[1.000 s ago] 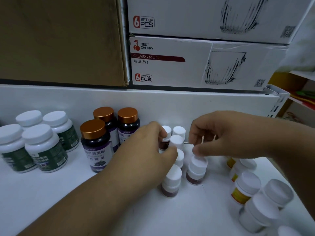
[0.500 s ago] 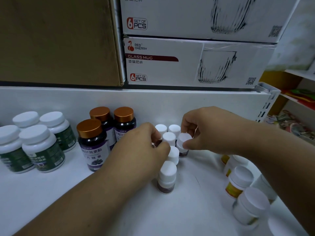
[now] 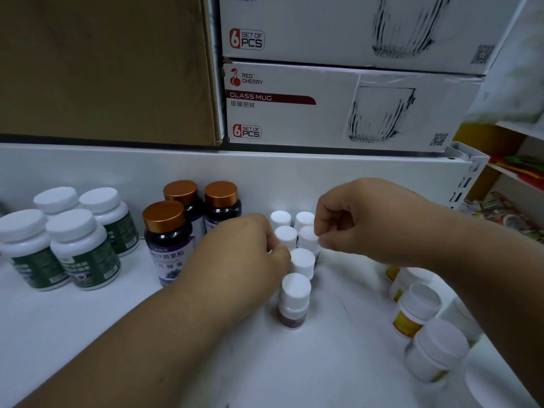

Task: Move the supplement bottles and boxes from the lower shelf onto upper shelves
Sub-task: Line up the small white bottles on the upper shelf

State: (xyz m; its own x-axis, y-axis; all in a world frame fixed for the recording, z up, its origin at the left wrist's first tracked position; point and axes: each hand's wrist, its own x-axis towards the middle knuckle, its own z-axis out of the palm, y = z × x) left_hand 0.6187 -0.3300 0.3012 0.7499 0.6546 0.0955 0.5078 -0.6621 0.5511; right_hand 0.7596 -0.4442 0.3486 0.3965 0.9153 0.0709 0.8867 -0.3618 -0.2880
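While both hands worked the cluster of small white-capped bottles (image 3: pixel 294 245) on the shelf (image 3: pixel 88 334), the right hand (image 3: pixel 362 222) pinched one cap; the left hand (image 3: pixel 250 248) seemingly gripped another. Next likely step: tidying the rows.

This looks like a shop, or its stockroom. A white metal shelf (image 3: pixel 88 334) carries supplement bottles grouped by kind: green-labelled white ones (image 3: pixel 82 248) at the shelf's left, dark ones with copper caps (image 3: pixel 167 240) right of them, small white-capped vials (image 3: pixel 294 298) at the shelf's middle, yellow-labelled ones (image 3: pixel 415 310) at its right. Above the shelf sit two boxed glass mug sets (image 3: pixel 338 110) marked "6 set of pcs", each with a QR code, beside a plain brown carton (image 3: pixel 103 69). Right of the shelf, a slotted upright (image 3: pixel 463 184) and another rack of colourful goods (image 3: pixel 521 169) stand.
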